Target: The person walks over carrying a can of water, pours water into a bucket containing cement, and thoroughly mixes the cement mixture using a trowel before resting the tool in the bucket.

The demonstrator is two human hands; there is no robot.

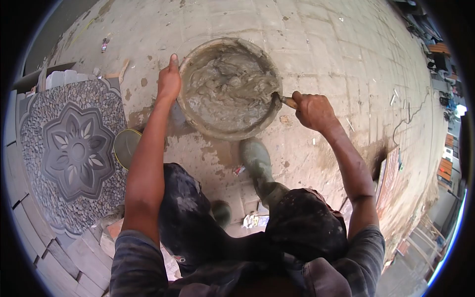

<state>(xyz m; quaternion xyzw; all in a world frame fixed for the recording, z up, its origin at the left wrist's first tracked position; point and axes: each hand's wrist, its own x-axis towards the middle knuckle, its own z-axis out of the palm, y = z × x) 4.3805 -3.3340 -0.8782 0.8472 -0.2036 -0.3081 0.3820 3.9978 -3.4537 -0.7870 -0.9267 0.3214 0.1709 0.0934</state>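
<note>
The basin [230, 134] stands on the floor [341, 64], holding wet mortar [222, 94]. At the basin's right, we clamp our right hand [315, 112] around the tool handle [288, 102]. Our left hand [169, 82] lies against its left rim; we cannot tell whether the fingers grip. We judge the basin heavy, the mortar soft, slippery; hold opposite rims.

Room right of my right fingers [303, 106], over pale block paving [356, 74]; inward, round mud-coated grey basin [228, 134] blocks. Left of my left hand [169, 83], narrower paving, then grey pebbled floral slab [78, 151]; olive yellow-rimmed bucket [128, 147] nearer me.
</note>
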